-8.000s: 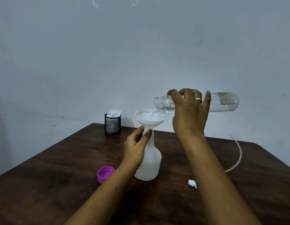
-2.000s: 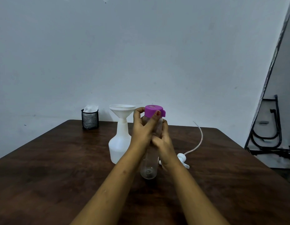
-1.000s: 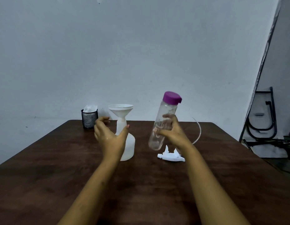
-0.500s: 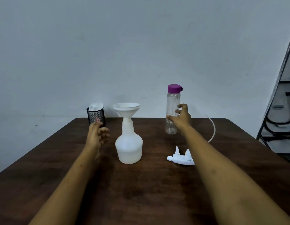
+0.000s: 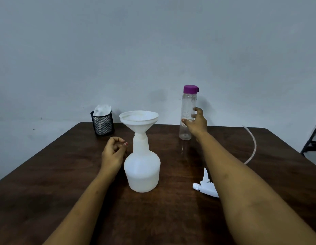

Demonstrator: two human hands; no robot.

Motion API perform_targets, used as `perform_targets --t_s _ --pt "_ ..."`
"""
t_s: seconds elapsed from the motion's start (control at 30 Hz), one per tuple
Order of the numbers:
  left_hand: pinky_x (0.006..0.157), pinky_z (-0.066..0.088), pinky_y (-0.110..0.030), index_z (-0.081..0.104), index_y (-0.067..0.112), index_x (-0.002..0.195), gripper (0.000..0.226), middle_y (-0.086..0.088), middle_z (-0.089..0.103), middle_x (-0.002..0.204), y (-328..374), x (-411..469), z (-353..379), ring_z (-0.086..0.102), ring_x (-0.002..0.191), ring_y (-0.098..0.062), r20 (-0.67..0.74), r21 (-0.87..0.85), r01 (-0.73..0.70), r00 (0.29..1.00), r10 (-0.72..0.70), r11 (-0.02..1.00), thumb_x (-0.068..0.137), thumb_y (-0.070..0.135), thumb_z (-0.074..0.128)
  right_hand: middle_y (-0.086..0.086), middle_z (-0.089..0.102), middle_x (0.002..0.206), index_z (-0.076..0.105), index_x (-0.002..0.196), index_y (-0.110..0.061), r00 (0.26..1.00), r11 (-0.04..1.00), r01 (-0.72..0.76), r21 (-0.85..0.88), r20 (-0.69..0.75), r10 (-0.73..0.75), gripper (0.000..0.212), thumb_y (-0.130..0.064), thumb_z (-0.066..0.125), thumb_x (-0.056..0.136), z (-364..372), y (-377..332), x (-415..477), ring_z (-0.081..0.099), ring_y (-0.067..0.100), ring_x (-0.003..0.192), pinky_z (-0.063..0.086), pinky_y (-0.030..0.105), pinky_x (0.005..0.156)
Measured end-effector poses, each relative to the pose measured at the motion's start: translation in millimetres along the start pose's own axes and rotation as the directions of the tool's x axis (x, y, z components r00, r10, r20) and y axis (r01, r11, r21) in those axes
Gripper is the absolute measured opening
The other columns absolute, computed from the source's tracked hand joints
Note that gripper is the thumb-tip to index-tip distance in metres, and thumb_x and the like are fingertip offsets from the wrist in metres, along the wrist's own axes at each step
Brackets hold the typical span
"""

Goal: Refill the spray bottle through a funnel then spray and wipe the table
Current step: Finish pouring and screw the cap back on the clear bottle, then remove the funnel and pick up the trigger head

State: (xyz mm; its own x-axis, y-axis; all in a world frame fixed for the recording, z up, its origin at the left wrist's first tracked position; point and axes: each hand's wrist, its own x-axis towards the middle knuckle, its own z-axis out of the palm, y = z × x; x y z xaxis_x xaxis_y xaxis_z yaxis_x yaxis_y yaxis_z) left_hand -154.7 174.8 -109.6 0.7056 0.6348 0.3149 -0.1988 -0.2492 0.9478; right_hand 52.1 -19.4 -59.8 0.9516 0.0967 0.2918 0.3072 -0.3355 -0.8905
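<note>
The white spray bottle [image 5: 142, 171] stands mid-table with the white funnel [image 5: 138, 119] seated in its open neck. Behind it and to the right, the clear water bottle [image 5: 187, 103] with a purple cap stands upright on the table, looking empty. My right hand [image 5: 197, 123] is wrapped around its lower half. My left hand [image 5: 113, 152] hovers just left of the spray bottle's neck, fingers loosely curled, holding nothing and not touching it. The white trigger spray head [image 5: 205, 187] lies on the table at the right, partly hidden by my right forearm, and its thin tube [image 5: 252, 145] curves away behind.
A black mesh cup [image 5: 102, 125] holding a white cloth or tissue stands at the back left corner of the dark wooden table [image 5: 47, 183]. A plain wall is close behind the table. A dark metal frame [image 5: 313, 144] shows past the right edge.
The capped clear bottle went from both hands to standing at the back right, my right hand still on it. My left hand has drifted closer to the spray bottle's neck.
</note>
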Motion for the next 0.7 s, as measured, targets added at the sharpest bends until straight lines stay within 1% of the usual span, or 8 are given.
perform_targets --t_s 0.07,0.17,0.27,0.4,0.53,0.63,0.7 --pt "0.060 0.043 -0.031 0.052 0.017 0.086 0.012 -0.007 0.057 0.072 -4 1 3 0.052 0.062 -0.017 0.022 -0.007 -0.010 1.000 0.010 1.000 0.090 0.007 0.057 0.013 0.052 0.134 0.035 0.136 -0.016 1.000 1.000 0.012 -0.022 0.006 -0.012 0.066 -0.013 0.071 0.081 8 2 10 0.056 0.029 0.117 0.048 0.038 0.099" --pt "0.059 0.043 -0.031 0.052 0.017 0.085 0.012 -0.007 0.058 0.072 -8 3 3 0.053 0.059 -0.015 0.008 -0.023 -0.012 1.000 0.012 1.000 0.090 0.007 0.057 0.012 0.052 0.134 0.034 0.137 -0.017 1.000 0.999 0.028 -0.044 -0.002 -0.028 0.067 -0.015 0.072 0.081 18 5 21 0.055 0.029 0.118 0.045 0.037 0.100" --pt "0.064 0.044 -0.037 0.053 0.019 0.085 0.012 -0.010 0.060 0.076 -11 5 3 0.054 0.064 -0.020 -0.006 -0.019 -0.014 1.000 0.014 1.000 0.089 0.009 0.059 0.011 0.050 0.137 0.032 0.139 -0.019 1.000 0.998 0.031 -0.060 0.000 -0.031 0.068 -0.017 0.070 0.083 27 6 27 0.052 0.029 0.121 0.043 0.037 0.102" --pt "0.068 0.045 -0.043 0.054 0.024 0.081 0.016 -0.011 0.060 0.074 -13 6 1 0.056 0.068 -0.023 0.005 0.009 -0.016 1.000 0.016 1.000 0.088 0.010 0.060 0.013 0.048 0.140 0.030 0.141 -0.019 1.000 0.997 0.026 -0.068 0.007 -0.025 0.068 -0.014 0.068 0.085 33 4 30 0.050 0.030 0.125 0.041 0.038 0.104" --pt "0.067 0.044 -0.042 0.054 0.022 0.083 0.014 -0.012 0.059 0.073 -16 6 1 0.055 0.067 -0.020 0.013 0.028 -0.017 1.000 0.017 0.999 0.088 0.010 0.060 0.014 0.047 0.140 0.026 0.144 -0.020 1.000 0.998 -0.001 -0.065 0.017 0.002 0.071 -0.010 0.065 0.086 36 5 28 0.049 0.032 0.126 0.041 0.042 0.106" --pt "0.067 0.043 -0.040 0.054 0.015 0.086 0.008 -0.010 0.058 0.070 -18 6 0 0.054 0.066 -0.020 0.012 0.015 -0.011 1.000 0.011 1.000 0.088 0.009 0.059 0.014 0.046 0.139 0.019 0.147 -0.019 0.997 0.994 -0.046 -0.100 0.063 0.052 0.079 -0.009 0.066 0.084 37 6 25 0.048 0.033 0.126 0.042 0.042 0.104" --pt "0.068 0.043 -0.040 0.055 0.013 0.088 0.005 -0.008 0.058 0.069 -18 5 0 0.054 0.067 -0.020 0.018 0.025 -0.006 1.000 0.006 1.000 0.088 0.010 0.059 0.015 0.040 0.143 0.009 0.150 -0.016 0.992 0.985 -0.094 -0.142 0.072 0.105 0.094 -0.009 0.071 0.080 36 6 22 0.044 0.034 0.130 0.039 0.041 0.105"
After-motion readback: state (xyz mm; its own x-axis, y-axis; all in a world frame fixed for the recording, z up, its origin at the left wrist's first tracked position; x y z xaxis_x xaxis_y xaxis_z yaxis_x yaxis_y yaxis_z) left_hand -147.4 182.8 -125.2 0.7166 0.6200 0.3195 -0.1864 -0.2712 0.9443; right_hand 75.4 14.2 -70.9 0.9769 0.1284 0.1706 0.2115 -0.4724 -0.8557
